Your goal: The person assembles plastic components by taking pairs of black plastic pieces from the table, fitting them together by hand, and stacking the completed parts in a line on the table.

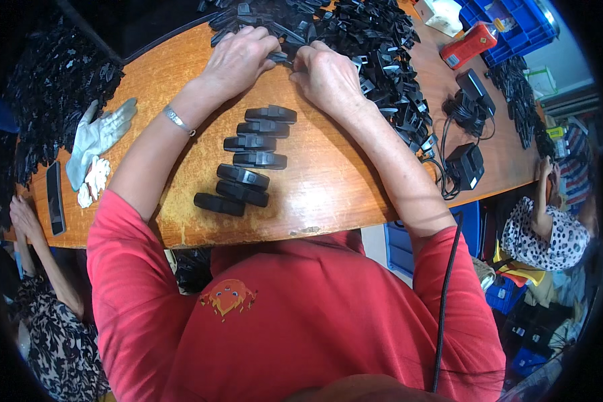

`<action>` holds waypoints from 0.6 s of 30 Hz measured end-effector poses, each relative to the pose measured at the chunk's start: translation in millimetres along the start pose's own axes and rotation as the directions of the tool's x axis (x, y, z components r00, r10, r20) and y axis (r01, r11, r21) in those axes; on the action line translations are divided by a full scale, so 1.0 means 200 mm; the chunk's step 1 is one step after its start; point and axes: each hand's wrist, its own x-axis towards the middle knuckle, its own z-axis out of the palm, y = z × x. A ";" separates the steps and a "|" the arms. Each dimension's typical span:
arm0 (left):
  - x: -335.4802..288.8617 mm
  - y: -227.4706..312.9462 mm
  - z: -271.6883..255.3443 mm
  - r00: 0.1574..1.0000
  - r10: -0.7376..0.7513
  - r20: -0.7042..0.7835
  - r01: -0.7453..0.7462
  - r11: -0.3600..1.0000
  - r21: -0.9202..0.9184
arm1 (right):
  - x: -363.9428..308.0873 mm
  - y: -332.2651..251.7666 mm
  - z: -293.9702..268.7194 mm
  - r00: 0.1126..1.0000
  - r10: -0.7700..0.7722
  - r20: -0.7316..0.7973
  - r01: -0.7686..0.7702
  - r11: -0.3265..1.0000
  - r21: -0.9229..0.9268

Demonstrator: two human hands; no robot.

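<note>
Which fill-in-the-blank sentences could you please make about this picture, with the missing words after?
1. The pile near the left hand and the right hand is coloured ____.
2. The silver bracelet is on the person's ____ wrist.
3. The person's shirt is coloured ____.

Missing words: black; left; red.

A pale glove (100, 141) lies on the left of the wooden counter (161, 144), with a crumpled white bundle (97, 175) just beside it and a dark phone (55, 197) near the edge. Toward the far right corner are a white box (442, 15), a red bottle (470, 45) and a blue crate (539, 30). Nearer, a coiled black cable (465, 117) lies between two black boxes (465, 164). A person in a spotted top (549, 231) is off to the right; another, in a patterned top (60, 342), is at the left.
</note>
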 end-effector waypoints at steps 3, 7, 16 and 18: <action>-0.04 0.00 -0.03 0.997 -0.044 0.067 0.049 0.996 -0.069 | 0.01 0.00 0.00 0.998 0.060 0.007 -0.060 0.996 0.072; -0.10 0.05 -0.11 0.985 -0.132 0.112 0.154 0.964 -0.217 | 0.01 -0.03 -0.03 0.994 0.098 -0.050 -0.094 0.993 0.074; -0.15 0.07 -0.10 0.850 -0.424 0.313 0.466 0.325 -0.823 | -0.04 -0.06 -0.09 0.999 0.002 -0.033 -0.005 0.998 -0.063; -0.15 0.08 -0.13 0.842 -0.405 0.355 0.437 0.127 -0.891 | -0.07 -0.07 -0.15 0.998 0.009 -0.062 -0.008 1.000 0.016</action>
